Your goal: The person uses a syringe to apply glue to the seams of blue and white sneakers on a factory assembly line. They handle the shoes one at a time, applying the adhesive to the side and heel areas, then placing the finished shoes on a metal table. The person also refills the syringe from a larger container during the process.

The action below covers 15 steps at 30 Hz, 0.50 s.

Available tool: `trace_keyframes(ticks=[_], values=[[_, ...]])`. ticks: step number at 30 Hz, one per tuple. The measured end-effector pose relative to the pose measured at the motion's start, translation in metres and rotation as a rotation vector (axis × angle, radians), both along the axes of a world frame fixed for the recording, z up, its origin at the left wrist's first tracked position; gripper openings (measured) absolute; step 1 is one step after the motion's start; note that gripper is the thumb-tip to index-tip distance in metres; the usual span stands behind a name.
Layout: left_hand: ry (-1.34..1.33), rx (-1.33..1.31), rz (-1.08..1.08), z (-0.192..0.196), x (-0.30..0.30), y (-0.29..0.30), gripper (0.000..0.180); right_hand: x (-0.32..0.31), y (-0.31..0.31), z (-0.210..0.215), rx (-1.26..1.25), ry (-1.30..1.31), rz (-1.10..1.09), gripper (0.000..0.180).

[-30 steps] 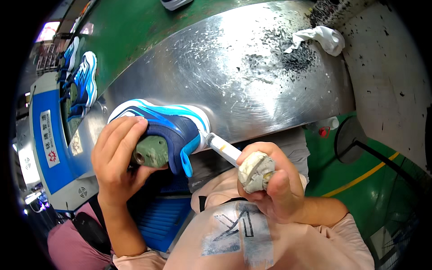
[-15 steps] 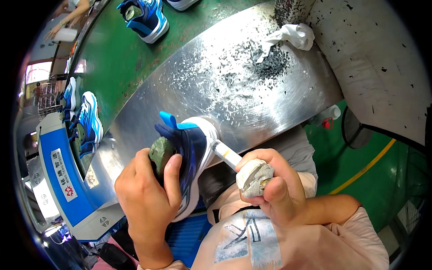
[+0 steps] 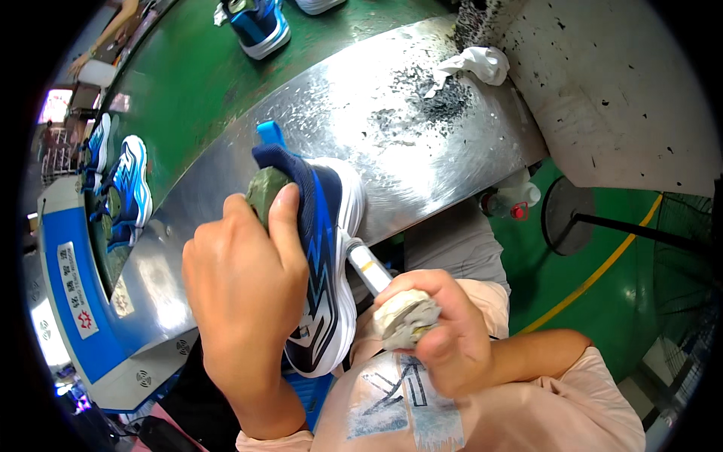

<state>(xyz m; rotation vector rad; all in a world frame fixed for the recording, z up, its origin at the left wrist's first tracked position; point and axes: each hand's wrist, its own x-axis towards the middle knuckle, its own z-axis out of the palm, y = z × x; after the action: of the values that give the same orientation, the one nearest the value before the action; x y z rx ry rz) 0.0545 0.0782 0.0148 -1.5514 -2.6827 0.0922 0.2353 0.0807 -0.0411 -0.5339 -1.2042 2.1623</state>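
Note:
My left hand (image 3: 245,286) is closed on a blue and white running shoe (image 3: 320,218), its thumb and fingers around the shoe's opening. A green block (image 3: 266,188), perhaps a shoe last, fills that opening, and the heel tab points away from me. In my right hand (image 3: 456,343) is a syringe (image 3: 369,267) with an orange-yellow band. A lumpy whitish mass (image 3: 405,318) sits around the syringe's near end, between thumb and fingers. The tip meets the side of the shoe near the white sole; whether it presses in cannot be made out.
A metal shelf (image 3: 248,143) marked with black residue carries a crumpled white cloth (image 3: 486,64). Beyond it, more blue shoes (image 3: 260,30) stand on a green surface (image 3: 181,98). At left is a blue and white machine housing (image 3: 83,279); at right, a bottle (image 3: 520,200) and grey panel (image 3: 625,90).
My left hand has turned the shoe more upright and pushed it slightly away from me. The syringe tip has shifted from near the heel down along the side. The whole view has moved a little.

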Motion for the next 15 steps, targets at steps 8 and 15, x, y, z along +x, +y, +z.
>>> trace_keyframes(ticks=[8, 15], values=[[-0.33, 0.331, -0.421, -0.01, -0.016, -0.055, 0.061, -0.019, 0.061, -0.043, -0.865, 0.334, -0.012, 0.046], [-0.206, 0.502, -0.647, -0.03, -0.071, -0.116, 0.021, -0.132, 0.088, -0.002, -0.761, -0.084, 0.582, 0.049]])
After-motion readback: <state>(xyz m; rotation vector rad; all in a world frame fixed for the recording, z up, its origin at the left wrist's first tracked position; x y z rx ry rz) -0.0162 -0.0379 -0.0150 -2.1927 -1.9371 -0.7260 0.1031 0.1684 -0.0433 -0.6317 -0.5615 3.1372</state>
